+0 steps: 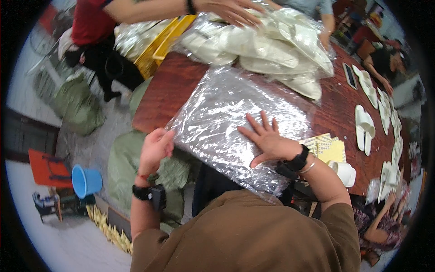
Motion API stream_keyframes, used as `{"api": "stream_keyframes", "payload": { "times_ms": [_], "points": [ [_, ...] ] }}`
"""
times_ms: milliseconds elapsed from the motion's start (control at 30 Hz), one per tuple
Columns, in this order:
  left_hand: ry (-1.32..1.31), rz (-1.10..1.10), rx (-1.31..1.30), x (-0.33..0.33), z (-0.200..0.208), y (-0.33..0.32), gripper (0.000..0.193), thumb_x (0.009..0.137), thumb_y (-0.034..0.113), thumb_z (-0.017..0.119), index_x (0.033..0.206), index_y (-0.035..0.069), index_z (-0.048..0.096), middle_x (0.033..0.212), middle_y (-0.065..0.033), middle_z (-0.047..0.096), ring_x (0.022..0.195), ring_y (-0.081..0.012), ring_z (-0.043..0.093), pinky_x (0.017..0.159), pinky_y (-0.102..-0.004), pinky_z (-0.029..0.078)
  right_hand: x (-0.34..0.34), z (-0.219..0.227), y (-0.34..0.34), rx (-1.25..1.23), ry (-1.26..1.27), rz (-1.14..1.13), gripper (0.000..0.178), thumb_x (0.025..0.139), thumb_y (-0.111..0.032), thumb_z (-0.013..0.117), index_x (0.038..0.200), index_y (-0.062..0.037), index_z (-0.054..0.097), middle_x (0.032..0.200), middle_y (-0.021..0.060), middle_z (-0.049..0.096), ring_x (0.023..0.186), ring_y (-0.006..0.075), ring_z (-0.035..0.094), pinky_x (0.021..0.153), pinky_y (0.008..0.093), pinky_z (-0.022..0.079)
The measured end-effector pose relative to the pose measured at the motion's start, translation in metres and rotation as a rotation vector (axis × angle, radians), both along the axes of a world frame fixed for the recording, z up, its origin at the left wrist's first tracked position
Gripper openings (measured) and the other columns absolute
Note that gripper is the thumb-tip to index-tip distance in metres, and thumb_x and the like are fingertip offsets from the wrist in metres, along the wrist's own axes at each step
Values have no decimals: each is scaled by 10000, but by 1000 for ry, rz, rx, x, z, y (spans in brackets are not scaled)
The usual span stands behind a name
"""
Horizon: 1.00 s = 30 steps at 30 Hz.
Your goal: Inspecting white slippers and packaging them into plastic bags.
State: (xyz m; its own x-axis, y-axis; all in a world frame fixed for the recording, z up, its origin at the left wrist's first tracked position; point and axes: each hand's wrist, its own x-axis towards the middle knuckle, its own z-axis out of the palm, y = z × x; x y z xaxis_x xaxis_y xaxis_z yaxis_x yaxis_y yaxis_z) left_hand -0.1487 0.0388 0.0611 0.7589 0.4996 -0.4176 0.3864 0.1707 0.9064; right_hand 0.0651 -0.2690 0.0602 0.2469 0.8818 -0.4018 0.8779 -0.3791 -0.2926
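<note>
A stack of clear plastic bags (217, 106) lies at the near edge of the reddish-brown table (165, 84), its front part hanging over the edge toward me. My left hand (156, 146) is closed at the stack's left corner, fingers curled on the plastic. With fingers spread, my right hand (267, 139) lies flat on top of the bags. Just beyond them is a heap of white slippers (272, 50) in clear plastic. How many bags are in the stack I cannot tell.
Yellow sticker sheets (328, 148) and a white slipper (343, 173) lie right of my right hand. Slipper pairs (364, 129) line the table's right side near a phone (350, 75). Co-workers' hands (231, 10) reach over the heap. Green sacks (124, 163) and a blue bucket (86, 180) stand left.
</note>
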Motion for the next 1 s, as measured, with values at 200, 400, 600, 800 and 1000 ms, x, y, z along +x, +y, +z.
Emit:
{"api": "stream_keyframes", "payload": {
  "times_ms": [200,400,600,800,1000],
  "points": [
    [4,-25,574,-8,-5,3,174,933,144,709,995,3,629,852,-100,680,699,-198,654,614,-319,508,-4,-10,-2,74,-1,-10,1329,555,-642,867,1626,-289,163,1701,168,-13,1492,588,-82,1116,795,87],
    [-573,-381,1140,50,88,-70,413,824,30,719,1229,34,642,1207,-172,645,1181,-337,599,1021,-427,460,-1,-6,-5,77,41,-17,1332,548,-590,901,1624,-281,179,1699,171,-23,1495,581,-81,1112,799,86],
    [-613,-918,1190,126,44,-92,553,896,294,717,1406,136,572,1516,-151,488,1451,-381,389,1205,-541,222,-2,-1,3,-2,-6,-34,1324,549,-616,887,1622,-255,200,1697,168,-8,1497,579,-70,1111,797,133],
    [-361,-939,1332,145,-38,-79,649,975,507,547,1536,198,443,1641,-150,300,1525,-364,241,1229,-580,104,-2,-12,-4,153,-14,13,1234,572,-632,861,1593,-216,305,1693,173,19,1506,567,-22,1102,803,149],
    [-342,-924,1363,140,-37,-79,648,974,541,529,1535,225,449,1633,-140,321,1520,-357,256,1230,-577,111,-2,-6,-10,206,-30,50,1167,612,-581,860,1579,-200,329,1685,184,75,1509,554,52,1120,771,197]
  ]
}}
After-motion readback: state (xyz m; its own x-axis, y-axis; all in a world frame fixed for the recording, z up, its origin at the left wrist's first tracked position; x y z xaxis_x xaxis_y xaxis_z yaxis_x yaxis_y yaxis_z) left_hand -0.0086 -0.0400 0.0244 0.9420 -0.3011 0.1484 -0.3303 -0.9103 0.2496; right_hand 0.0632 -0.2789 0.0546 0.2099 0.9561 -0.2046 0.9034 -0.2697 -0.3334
